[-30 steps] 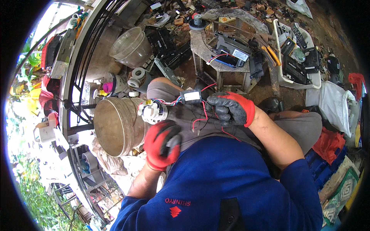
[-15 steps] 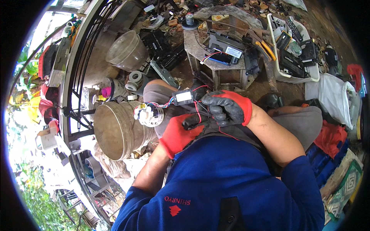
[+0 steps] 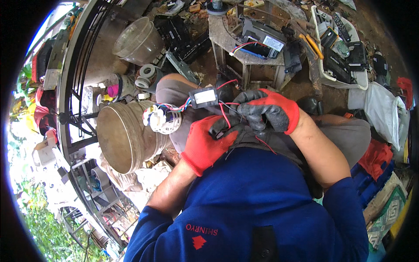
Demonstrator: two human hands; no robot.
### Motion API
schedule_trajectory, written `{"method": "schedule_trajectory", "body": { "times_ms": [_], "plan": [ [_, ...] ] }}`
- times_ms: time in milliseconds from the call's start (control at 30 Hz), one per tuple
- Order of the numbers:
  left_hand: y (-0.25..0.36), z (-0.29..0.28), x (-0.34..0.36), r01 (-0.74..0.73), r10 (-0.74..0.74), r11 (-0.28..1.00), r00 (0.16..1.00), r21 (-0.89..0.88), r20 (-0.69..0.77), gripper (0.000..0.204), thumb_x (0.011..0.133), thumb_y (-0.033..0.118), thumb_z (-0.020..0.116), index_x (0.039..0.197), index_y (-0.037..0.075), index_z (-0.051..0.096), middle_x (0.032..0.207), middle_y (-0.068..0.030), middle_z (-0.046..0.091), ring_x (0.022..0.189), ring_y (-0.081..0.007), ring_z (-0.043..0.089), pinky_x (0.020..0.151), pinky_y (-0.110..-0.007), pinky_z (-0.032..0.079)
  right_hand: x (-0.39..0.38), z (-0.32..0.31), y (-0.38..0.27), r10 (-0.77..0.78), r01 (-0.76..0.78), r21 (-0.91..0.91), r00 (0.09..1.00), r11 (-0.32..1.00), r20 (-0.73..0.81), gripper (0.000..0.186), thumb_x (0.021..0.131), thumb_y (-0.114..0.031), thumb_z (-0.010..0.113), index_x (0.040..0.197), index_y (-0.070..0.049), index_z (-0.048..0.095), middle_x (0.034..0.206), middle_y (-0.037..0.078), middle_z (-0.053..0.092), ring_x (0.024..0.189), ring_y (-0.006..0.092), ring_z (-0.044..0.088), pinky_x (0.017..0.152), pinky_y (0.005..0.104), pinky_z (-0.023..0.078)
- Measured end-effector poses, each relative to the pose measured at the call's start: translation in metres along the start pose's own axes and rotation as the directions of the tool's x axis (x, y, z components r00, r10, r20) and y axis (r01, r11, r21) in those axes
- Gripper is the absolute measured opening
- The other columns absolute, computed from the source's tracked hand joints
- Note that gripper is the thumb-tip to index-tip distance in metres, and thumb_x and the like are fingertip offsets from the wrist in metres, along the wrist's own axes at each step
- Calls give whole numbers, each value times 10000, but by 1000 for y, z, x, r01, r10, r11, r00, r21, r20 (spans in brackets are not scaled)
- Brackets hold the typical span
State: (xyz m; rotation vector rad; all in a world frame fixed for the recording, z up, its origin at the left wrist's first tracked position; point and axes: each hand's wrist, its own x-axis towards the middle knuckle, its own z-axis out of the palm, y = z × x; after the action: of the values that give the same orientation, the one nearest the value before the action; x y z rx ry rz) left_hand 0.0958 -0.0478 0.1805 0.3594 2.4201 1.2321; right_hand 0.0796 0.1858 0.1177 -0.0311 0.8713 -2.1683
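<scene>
Wires (image 3: pixel 226 104) pinched by right hand (image 3: pixel 271 111); left hand (image 3: pixel 207 143) just beside, grip unclear.

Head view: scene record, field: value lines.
left hand: red-and-black glove, fingertips by the red and dark wires, grip unclear
right hand: matching glove, fingers closed on the wires
black box: white label, joined by multicoloured leads to a white round part
left side: bucket
beyond: low stand
right side: white bin, dark parts inside
</scene>
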Motion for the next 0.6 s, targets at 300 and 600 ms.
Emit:
{"method": "schedule_trajectory", "body": {
  "times_ms": [300, 600],
  "plan": [
    [5, 5, 5, -39, 39, 999, 999, 37, 0, 244, 783, 186, 792, 980, 53, 736, 889, -174, 702, 787, -352, 696, 712, -393, 541, 6, -10, 8, -198, 221, -325, 975, 919, 103, 416, 1015, -330, 573, 1138, 51, 687, 964, 60, 618, 647, 93, 561, 566, 246, 440],
    [2, 9, 5, -176, 191, 954, 981, 242, -39, 274, 752, 209, 803, 995, 101, 735, 947, -162, 701, 893, -382, 667, 799, -463, 533, 3, 2, 3, -57, 52, -62, 995, 997, -79, 188, 951, -167, 663, 1031, 2, 680, 741, 31, 646, 485, 59, 489, 445, 229, 362]
  ]
}}
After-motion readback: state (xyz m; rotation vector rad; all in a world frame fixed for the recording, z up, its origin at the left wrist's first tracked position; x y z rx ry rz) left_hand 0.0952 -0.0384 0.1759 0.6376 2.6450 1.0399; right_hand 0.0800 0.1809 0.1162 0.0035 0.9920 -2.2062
